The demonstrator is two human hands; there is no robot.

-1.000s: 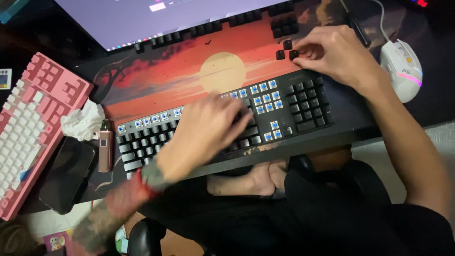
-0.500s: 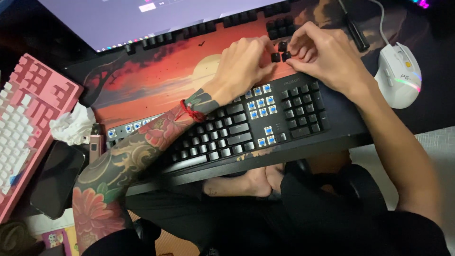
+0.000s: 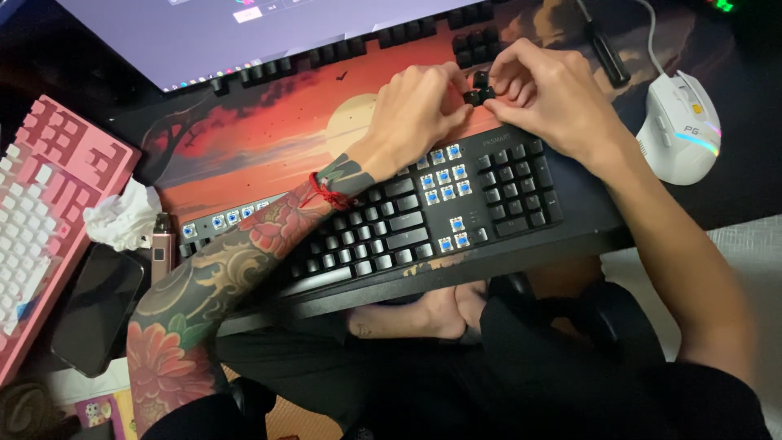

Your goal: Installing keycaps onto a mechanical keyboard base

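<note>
You worked in dim light; the monitor (image 3: 269,33) above your fingers (image 3: 456,102) glowed brightest, and the corners stayed dark.

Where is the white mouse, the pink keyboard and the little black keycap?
mouse (image 3: 680,122), head view, on its white back.
pink keyboard (image 3: 49,212), head view, on its keys.
keycap (image 3: 477,88), head view, on its black top between both hands' fingers.

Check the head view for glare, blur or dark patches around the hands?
Head view: both hands, left hand and right hand, are sharp, as is the black keycap pinched between them; the monitor is bright and washed out; the lap below the black keyboard sinks into shadow; the white mouse glows.
</note>
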